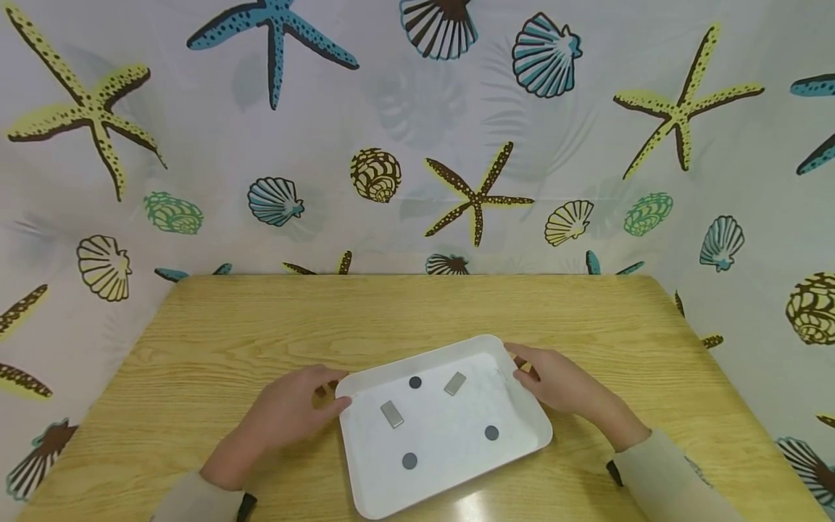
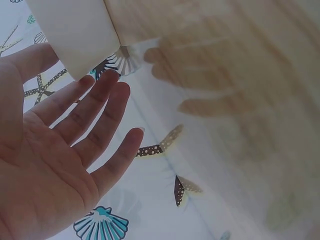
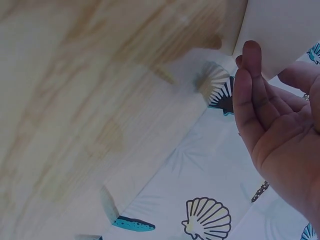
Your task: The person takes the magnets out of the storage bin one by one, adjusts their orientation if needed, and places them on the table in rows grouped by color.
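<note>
A shallow white tray stands slanted over the wooden table, its right end farther back than its left. Inside are two small grey rectangular pieces, one on the left and one at the upper right. Three dark round discs lie among them: at the back, at the front and to the right. My left hand pinches the tray's back left corner, thumb over the rim. At the back right corner my right hand grips the rim likewise. Both wrist views show fingers against the tray's outer side.
The wood-grain table reaches back to a white curtain printed with starfish and shells. That curtain also hangs along the left and right sides. The table's surface mirrors the hands in the wrist views.
</note>
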The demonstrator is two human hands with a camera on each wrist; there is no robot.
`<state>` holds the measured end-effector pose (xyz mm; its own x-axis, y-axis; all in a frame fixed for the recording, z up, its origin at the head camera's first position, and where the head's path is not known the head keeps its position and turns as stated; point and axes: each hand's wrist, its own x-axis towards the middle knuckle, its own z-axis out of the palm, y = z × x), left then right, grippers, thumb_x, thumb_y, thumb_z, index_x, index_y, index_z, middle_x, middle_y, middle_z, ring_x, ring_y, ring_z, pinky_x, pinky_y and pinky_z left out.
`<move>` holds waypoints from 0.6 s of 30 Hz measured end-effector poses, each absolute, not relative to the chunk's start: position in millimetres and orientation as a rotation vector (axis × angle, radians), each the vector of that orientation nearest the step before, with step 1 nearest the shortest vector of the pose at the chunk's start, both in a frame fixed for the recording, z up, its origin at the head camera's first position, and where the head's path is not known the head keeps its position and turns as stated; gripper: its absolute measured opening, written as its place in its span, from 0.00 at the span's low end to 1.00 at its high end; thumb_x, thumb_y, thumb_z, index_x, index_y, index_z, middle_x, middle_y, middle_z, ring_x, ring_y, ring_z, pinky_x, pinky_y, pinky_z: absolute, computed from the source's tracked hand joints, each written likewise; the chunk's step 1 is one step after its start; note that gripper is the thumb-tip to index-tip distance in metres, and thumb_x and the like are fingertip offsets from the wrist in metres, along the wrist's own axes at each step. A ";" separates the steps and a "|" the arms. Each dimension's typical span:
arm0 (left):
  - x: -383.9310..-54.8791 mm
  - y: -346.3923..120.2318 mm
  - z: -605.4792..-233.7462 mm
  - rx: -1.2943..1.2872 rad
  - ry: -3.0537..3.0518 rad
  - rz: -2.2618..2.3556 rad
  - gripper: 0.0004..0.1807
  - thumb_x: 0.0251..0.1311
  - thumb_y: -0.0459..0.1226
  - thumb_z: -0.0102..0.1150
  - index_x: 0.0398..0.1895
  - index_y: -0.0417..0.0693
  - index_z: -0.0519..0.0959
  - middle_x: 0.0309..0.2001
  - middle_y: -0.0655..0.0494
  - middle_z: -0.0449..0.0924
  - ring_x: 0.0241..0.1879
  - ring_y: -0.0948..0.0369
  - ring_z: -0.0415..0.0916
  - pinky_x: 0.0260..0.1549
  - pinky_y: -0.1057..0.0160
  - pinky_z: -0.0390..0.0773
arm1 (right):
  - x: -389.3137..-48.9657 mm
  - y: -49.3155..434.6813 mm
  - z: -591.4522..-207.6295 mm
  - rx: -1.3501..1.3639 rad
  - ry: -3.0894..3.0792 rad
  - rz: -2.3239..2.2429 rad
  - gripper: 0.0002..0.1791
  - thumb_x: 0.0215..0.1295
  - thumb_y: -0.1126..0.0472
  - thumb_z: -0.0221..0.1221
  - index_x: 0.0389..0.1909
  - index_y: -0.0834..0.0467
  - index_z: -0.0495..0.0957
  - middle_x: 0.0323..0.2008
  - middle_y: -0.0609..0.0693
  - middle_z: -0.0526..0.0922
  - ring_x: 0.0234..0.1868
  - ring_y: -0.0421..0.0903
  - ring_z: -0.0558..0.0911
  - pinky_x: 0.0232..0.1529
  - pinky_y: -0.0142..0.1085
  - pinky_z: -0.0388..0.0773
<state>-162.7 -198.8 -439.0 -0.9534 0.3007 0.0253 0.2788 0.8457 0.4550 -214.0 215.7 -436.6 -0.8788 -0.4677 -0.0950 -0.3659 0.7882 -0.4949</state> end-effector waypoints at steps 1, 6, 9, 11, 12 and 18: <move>-162.8 -198.7 -438.8 0.464 2.964 0.730 0.21 0.67 0.48 0.67 0.59 0.51 0.84 0.40 0.64 0.86 0.42 0.65 0.81 0.39 0.61 0.82 | -213.9 215.6 -436.2 -0.653 2.765 -0.704 0.28 0.77 0.65 0.56 0.74 0.64 0.67 0.53 0.60 0.86 0.32 0.37 0.77 0.29 0.27 0.75; -161.0 -197.3 -436.9 0.454 2.942 0.763 0.21 0.66 0.46 0.67 0.60 0.49 0.84 0.36 0.65 0.85 0.38 0.68 0.81 0.38 0.62 0.81 | -213.2 215.1 -436.1 -0.665 2.764 -0.702 0.28 0.76 0.65 0.56 0.75 0.65 0.66 0.54 0.61 0.85 0.35 0.38 0.80 0.31 0.27 0.76; -159.8 -196.2 -436.6 0.448 2.948 0.776 0.22 0.66 0.45 0.68 0.59 0.47 0.84 0.35 0.65 0.86 0.38 0.67 0.82 0.39 0.61 0.82 | -213.1 215.0 -436.4 -0.667 2.762 -0.707 0.28 0.76 0.66 0.56 0.75 0.65 0.66 0.54 0.61 0.85 0.38 0.39 0.81 0.33 0.28 0.77; -159.7 -195.7 -436.7 0.439 2.952 0.779 0.22 0.65 0.45 0.68 0.59 0.47 0.84 0.36 0.65 0.87 0.39 0.66 0.82 0.40 0.60 0.83 | -213.1 214.9 -436.1 -0.667 2.760 -0.711 0.28 0.76 0.66 0.56 0.75 0.65 0.66 0.54 0.61 0.85 0.39 0.40 0.82 0.34 0.28 0.78; -159.9 -195.4 -436.9 0.432 2.952 0.780 0.22 0.65 0.45 0.68 0.59 0.47 0.84 0.36 0.65 0.87 0.39 0.66 0.83 0.41 0.59 0.83 | -213.1 214.8 -435.9 -0.668 2.759 -0.714 0.28 0.76 0.66 0.56 0.75 0.65 0.66 0.54 0.61 0.85 0.40 0.40 0.82 0.34 0.28 0.78; -160.6 -192.5 -437.5 0.379 2.948 0.792 0.22 0.65 0.45 0.68 0.60 0.46 0.84 0.37 0.62 0.88 0.41 0.64 0.84 0.44 0.55 0.85 | -212.5 214.1 -435.3 -0.669 2.760 -0.728 0.28 0.76 0.67 0.56 0.74 0.66 0.66 0.54 0.62 0.85 0.40 0.40 0.82 0.33 0.28 0.78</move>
<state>-160.6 -192.5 -437.5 -0.9676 0.2527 0.0009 0.2191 0.8372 0.5010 -212.5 214.1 -435.3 -0.8750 -0.4768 -0.0841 -0.3733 0.7749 -0.5101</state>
